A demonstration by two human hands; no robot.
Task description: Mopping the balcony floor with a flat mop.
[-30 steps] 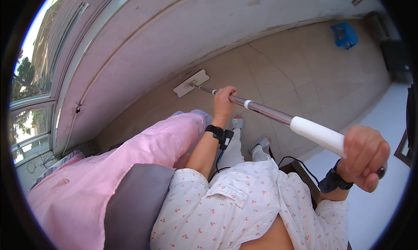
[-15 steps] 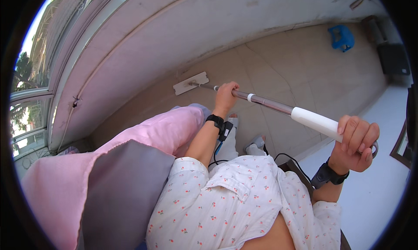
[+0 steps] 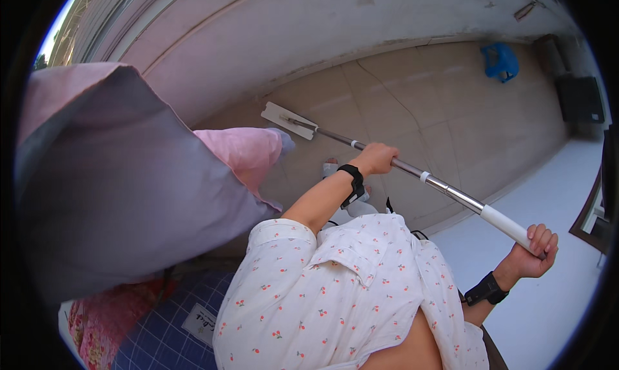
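A flat mop (image 3: 463, 200) with a shiny metal pole runs slantwise across the middle of the view. Its white rectangular head (image 3: 276, 115) lies on the floor near the foot of the wall. My left hand (image 3: 378, 158) is closed around the middle of the pole. My right hand (image 3: 532, 254) grips the white sleeve at the pole's upper end, out to the right. Left of my left forearm hangs a pink cloth with a grey underside (image 3: 129, 183), a curtain by its look. It hides most of the window.
Beige tiled floor (image 3: 412, 86) stretches ahead, up to a stained pale wall (image 3: 309, 22). A blue plastic stool (image 3: 500, 62) and a black box (image 3: 579, 99) stand at the far right. At lower left are blue checked fabric (image 3: 164, 328) and red patterned fabric (image 3: 106, 312).
The mop head has swivelled, its slant reversed. My left hand has moved right and slightly nearer; my right hand has come nearer. The pink and grey cloth now spreads across the window.
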